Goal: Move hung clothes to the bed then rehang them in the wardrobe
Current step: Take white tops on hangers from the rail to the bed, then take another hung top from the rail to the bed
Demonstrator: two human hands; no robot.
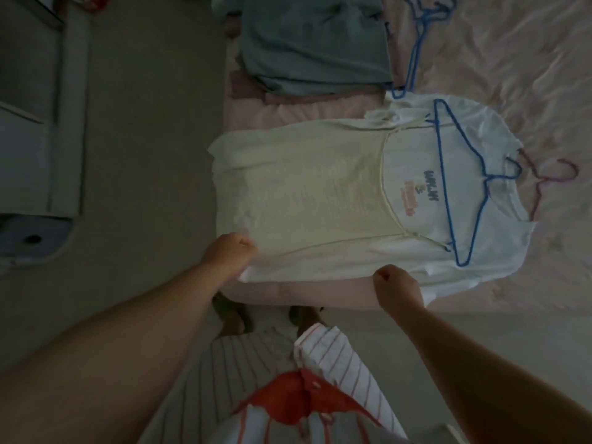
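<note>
Laying-out step: left hand (229,253) and right hand (392,282) pinching yellow shirt (298,193) hem, near bed (512,75) edge. Next, probably releasing beside blue hanger (448,187).

White shirt (336,257), blue hanger (461,184), pink bedsheet (512,75), teal garment (307,43).

A dimly lit bedroom in a home. A bed (480,43) with a rumpled pale pink sheet filled the right side, with shirts laid flat on it: a white T-shirt (320,193), a folded grey-green garment (314,43), and loose wire hangers (455,187). Beige floor (144,123) ran alongside the bed, and pale furniture (38,107) stood at the left edge.
</note>
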